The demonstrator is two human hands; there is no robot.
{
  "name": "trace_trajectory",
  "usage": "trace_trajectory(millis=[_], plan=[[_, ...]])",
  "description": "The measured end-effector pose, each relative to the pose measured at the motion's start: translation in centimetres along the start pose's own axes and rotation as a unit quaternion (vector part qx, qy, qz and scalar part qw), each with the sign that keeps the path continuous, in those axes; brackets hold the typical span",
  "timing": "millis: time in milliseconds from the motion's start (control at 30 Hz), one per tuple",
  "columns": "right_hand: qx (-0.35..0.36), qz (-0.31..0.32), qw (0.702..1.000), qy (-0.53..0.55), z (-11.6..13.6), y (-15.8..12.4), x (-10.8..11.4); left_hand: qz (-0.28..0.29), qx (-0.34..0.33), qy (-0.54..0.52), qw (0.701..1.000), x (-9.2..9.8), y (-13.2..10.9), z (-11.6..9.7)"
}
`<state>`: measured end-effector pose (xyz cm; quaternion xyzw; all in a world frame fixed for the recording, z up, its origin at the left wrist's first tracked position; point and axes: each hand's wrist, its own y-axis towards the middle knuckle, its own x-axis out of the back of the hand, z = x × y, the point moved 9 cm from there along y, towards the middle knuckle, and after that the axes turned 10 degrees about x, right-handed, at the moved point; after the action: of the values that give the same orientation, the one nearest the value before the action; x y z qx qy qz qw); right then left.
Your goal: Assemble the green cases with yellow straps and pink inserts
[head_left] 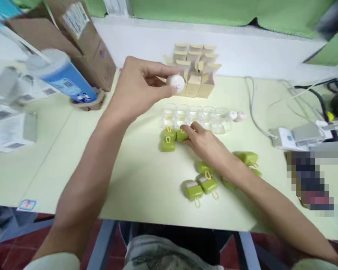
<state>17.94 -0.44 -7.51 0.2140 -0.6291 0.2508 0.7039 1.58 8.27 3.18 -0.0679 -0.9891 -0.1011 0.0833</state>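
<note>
My left hand is raised over the desk, pinching a small white rounded piece with a little nub on its end; its exact kind I cannot make out. My right hand is lower, its fingers closed around a small green case with a yellow loop. Just left of it stand two similar cases, one of them a green case with its loop up. Behind the fingers lies a clear tray of small cups. More green cases lie under and below my right forearm, some partly hidden.
Open small cardboard boxes stand in rows at the back. A blue canister, a large carton and white boxes occupy the left. Two small capped pieces lie beside the tray. Cables and a power strip are at right.
</note>
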Motion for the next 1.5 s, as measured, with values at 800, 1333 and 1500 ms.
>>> trace_trajectory(millis=[800, 1333, 1500], plan=[[-0.033, -0.335, 0.839, 0.428, -5.8, -3.1, 9.0, 0.061, -0.060, -0.003, 0.996, -7.5, -3.2, 0.6], [-0.271, 0.022, 0.961, 0.057, -27.2, -8.0, 2.9, -0.040, -0.045, 0.033, 0.998, -1.3, -0.3, 0.2], [-0.232, 0.037, 0.971, 0.052, -27.3, -7.2, 2.0, -0.039, -0.035, 0.057, 0.997, -2.0, -0.4, 0.6]])
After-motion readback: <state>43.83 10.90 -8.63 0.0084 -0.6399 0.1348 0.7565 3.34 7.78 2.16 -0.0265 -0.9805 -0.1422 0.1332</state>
